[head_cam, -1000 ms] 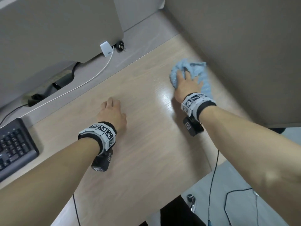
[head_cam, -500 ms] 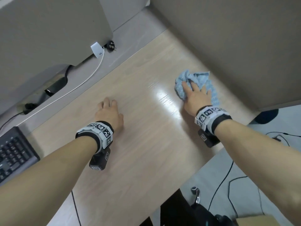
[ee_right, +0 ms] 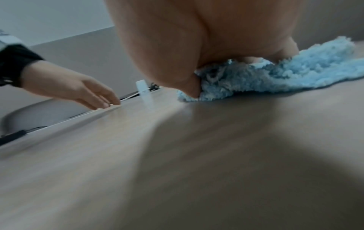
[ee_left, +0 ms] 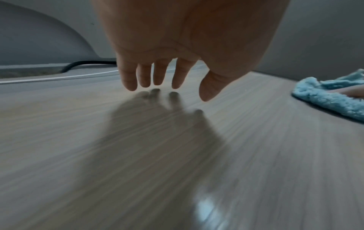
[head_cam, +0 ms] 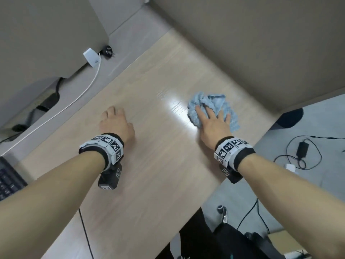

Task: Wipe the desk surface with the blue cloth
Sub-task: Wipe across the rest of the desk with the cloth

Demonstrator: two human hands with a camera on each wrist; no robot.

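Blue and fluffy, the crumpled cloth (head_cam: 212,107) lies on the pale wood worktop (head_cam: 149,165) at about two o'clock, near the grey partition (head_cam: 242,43). The right hand (head_cam: 211,126) presses it flat with straight, spread fingers. At ten o'clock the left hand (head_cam: 115,122) hovers just above the worktop, fingers relaxed and holding nothing. Beyond it, a white charger (head_cam: 91,57) and cable lie at eleven o'clock.

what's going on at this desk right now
A person is wiping a light wood desk. Their right hand presses a crumpled blue cloth flat against the surface near the partition wall. Their left hand is open over the desk, holding nothing. A keyboard sits at the left edge.
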